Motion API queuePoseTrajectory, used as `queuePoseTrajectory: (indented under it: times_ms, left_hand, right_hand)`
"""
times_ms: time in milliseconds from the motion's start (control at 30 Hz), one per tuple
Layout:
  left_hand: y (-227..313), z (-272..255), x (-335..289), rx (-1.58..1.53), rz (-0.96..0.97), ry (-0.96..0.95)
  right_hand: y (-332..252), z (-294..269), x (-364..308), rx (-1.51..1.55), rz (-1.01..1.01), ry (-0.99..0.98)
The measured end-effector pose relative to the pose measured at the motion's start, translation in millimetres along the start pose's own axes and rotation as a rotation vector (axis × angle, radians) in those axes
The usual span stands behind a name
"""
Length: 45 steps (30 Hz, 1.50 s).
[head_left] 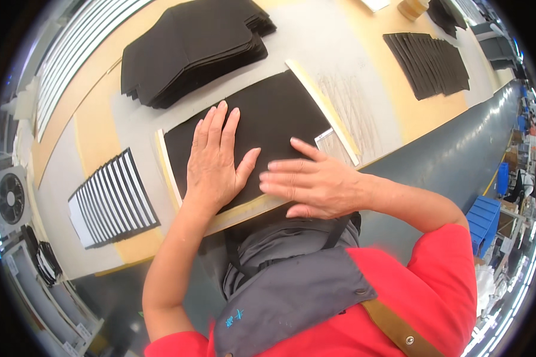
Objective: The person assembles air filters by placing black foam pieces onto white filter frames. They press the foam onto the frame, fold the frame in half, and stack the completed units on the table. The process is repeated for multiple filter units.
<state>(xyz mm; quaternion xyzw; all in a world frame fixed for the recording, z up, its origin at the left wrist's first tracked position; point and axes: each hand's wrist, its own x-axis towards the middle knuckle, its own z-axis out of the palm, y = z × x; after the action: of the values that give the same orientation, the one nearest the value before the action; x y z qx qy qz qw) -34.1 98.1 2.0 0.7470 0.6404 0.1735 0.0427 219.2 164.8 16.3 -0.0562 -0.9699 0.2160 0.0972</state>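
Observation:
A black flat sheet lies on the work table in front of me, between a pale strip on its right and a shorter pale strip on its left. Palm down on the sheet's left part is my left hand, its fingers stretched out and nothing held. My right hand reaches across the sheet's near right part, fingers spread and slightly blurred; whether it touches the sheet I cannot tell. Beside its fingertips, at the sheet's right edge, shows a small white-edged piece.
Behind the sheet stands a thick stack of black cut panels. Fanned black pieces lie at the far right, and black-and-white striped pieces at the left. A fan is at the left rim. Blue crates stand beyond the table.

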Motion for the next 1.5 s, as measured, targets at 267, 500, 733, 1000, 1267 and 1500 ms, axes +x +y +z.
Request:
queuePoseTrajectory:
  times_ms: [267,500,733,1000,1267,1500]
  left_hand:
    - [-3,0,0,-0.025,0.002,0.035]
    - [-5,7,-3,-0.087,-0.025,0.061]
    - [27,1,-48,-0.131,-0.046,-0.052]
    - [42,-11,-76,-0.096,-0.268,-0.099]
    - [60,-15,-64,-0.148,-0.134,-0.134]
    - [60,-10,-74,-0.143,-0.098,-0.180]
  right_hand:
    - [51,0,30,-0.307,0.324,0.078]
    - [48,-7,78,-0.004,0.147,0.097]
    - [59,4,87,-0.086,0.087,-0.016]
    - [50,2,92,-0.246,0.074,-0.116]
    - [56,-4,89,-0.112,-0.020,-0.079]
    - [56,-3,84,-0.100,-0.071,-0.125]
